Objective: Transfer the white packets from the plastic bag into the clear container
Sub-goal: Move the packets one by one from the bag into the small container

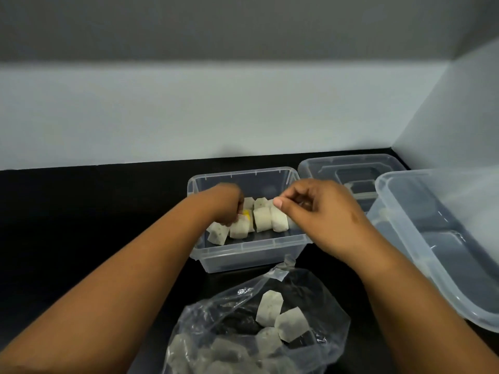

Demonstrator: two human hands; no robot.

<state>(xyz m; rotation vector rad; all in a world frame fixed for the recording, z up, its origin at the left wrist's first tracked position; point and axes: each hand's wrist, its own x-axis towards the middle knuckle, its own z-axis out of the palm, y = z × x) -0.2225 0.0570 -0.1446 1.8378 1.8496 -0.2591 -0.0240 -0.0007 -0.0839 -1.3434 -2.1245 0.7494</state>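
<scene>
While both of my arms reach forward over the black bench point(81, 201), my left hand point(229, 203) is down inside the small clear rectangular plastic container point(243, 249), its fingers curled onto a white packet point(239, 228) in the near-left part of the row; a bit of yellow shows just beside that grip. My right hand point(321, 211) hovers above the container's right end with its fingers curled and thumb and forefinger brought together; I cannot tell whether anything is pinched there. Several white squarish packets point(270, 218) stand side by side across the container floor, and one more point(218, 234) lies tilted at the near-left corner. The crumpled transparent plastic bag point(318, 298) lies on the bench just in front of the container, mouth toward it, with more white packets point(280, 317) inside. To the right are a larger clear plastic tub point(405, 238), nearest me, and another clear tub point(351, 168) behind it, next to the small container. A pale wall point(189, 117) rises behind the bench
</scene>
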